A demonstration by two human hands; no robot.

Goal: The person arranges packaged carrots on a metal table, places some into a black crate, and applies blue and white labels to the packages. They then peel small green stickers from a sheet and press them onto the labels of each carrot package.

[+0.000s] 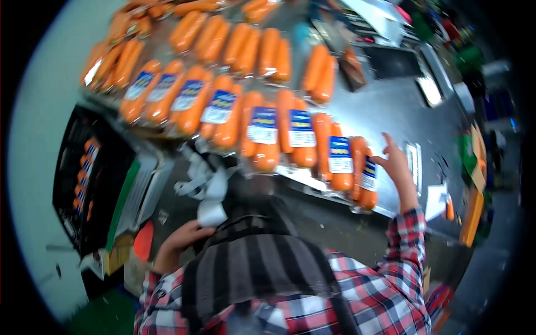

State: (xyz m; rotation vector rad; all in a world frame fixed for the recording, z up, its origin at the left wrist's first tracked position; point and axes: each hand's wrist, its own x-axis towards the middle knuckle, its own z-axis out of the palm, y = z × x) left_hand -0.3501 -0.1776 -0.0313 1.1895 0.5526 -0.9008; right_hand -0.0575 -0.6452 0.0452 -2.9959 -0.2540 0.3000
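My left hand (187, 235) is low at the left, its fingers closed around the edge of a roll of white labels (212, 213), with a loose strip trailing up from it. My right hand (391, 159) is over the metal table (402, 120), fingers apart, just right of the last labelled carrot pack (365, 176). Clear packs of carrots, several with blue and white labels (339, 153), stand in a row along the table's near edge. Behind them lie more carrot packs (269, 53) with no label showing.
At the left, a black crate (70, 184) holds carrot packs. A dark flat device (392, 62) sits at the table's back right. White paper (435, 201) and a loose carrot (449, 207) lie at the right, near an orange edge (472, 218).
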